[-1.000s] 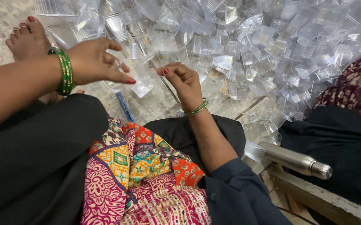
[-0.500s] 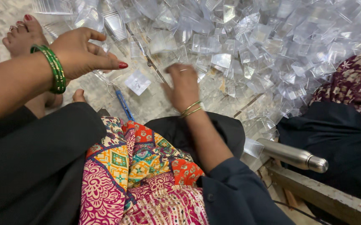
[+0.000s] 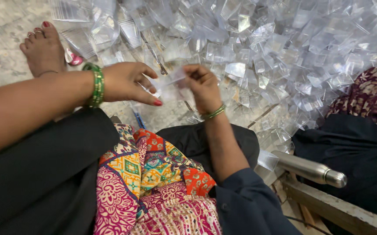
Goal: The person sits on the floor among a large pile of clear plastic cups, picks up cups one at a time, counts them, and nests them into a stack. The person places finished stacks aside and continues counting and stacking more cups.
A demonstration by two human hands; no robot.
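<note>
My left hand (image 3: 129,82), with green bangles at the wrist, and my right hand (image 3: 203,87) meet over my lap. Between them they hold a small clear plastic pouch (image 3: 169,85): the left fingers pinch its left edge, the right fingers its right edge. A large heap of the same clear pouches (image 3: 258,48) covers the floor just beyond my hands. I sit on the floor in dark trousers and a bright patterned cloth (image 3: 153,182).
My bare foot (image 3: 44,50) rests on the stone floor at the left. A blue pen (image 3: 138,118) lies below my hands. A steel bottle (image 3: 310,169) lies on a wooden frame (image 3: 332,206) at the right, beside another person's dark and patterned clothing (image 3: 362,130).
My right hand has lifted a pouch from the floor and my left hand has come in to grip its other edge. Both hands are now together and raised.
</note>
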